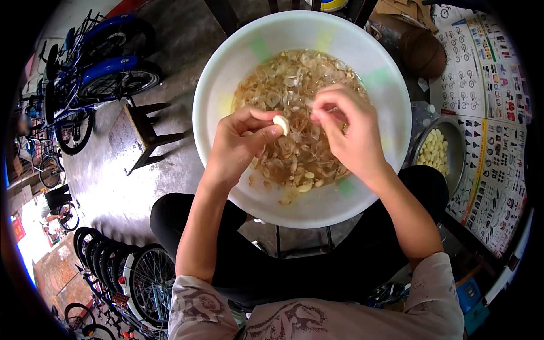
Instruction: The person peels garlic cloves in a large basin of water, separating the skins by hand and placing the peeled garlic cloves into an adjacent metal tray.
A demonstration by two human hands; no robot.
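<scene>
Between the thumb and forefinger of my left hand [241, 139] is a pale peeled garlic clove [281, 125]. My right hand [354, 133] is just to its right, fingertips pinched together and a little blurred; whether a scrap of skin is in them I cannot make out. Both hands are above a large white plastic basin [211, 90]. Brown-tinted water and many loose garlic skins [289, 85] fill its middle. Several pale cloves [306, 187] lie near the basin's close side.
A metal bowl [458, 148] of peeled cloves [434, 152] stands to the right, beside a clear plastic bottle [422, 111]. Behind them are a brown ball [423, 52] and a printed sheet [493, 130]. A small wooden stool [129, 136] and bicycles [113, 73] are on the left.
</scene>
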